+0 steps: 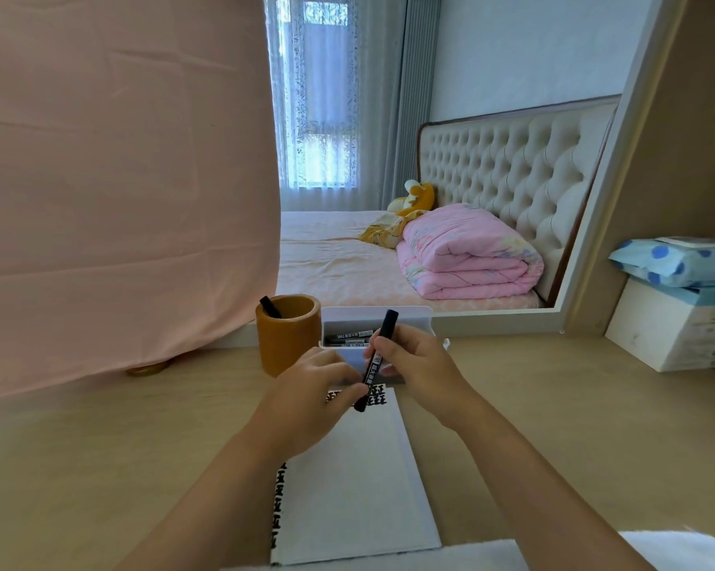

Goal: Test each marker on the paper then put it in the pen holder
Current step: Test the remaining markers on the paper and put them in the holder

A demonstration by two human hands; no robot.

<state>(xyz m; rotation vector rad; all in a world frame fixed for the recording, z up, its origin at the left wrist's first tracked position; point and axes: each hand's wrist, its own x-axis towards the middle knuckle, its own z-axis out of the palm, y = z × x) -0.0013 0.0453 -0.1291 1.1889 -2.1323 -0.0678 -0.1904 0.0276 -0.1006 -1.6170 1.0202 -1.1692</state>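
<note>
A black marker (378,356) stands almost upright above the top of the white paper pad (355,488). My right hand (409,364) grips its barrel. My left hand (318,389) pinches its lower end, just over bold black marks on the paper. Behind my hands a white box (388,319) holds several more markers. To its left stands the brown wooden pen holder (288,335) with one black marker (270,307) sticking out of it.
A pink cloth (121,191) hangs over the desk's left side. A large mirror (450,158) leans behind the desk. A white box with a blue dotted packet (677,307) sits at the right. The wooden desk top (574,405) stretches on both sides of the pad.
</note>
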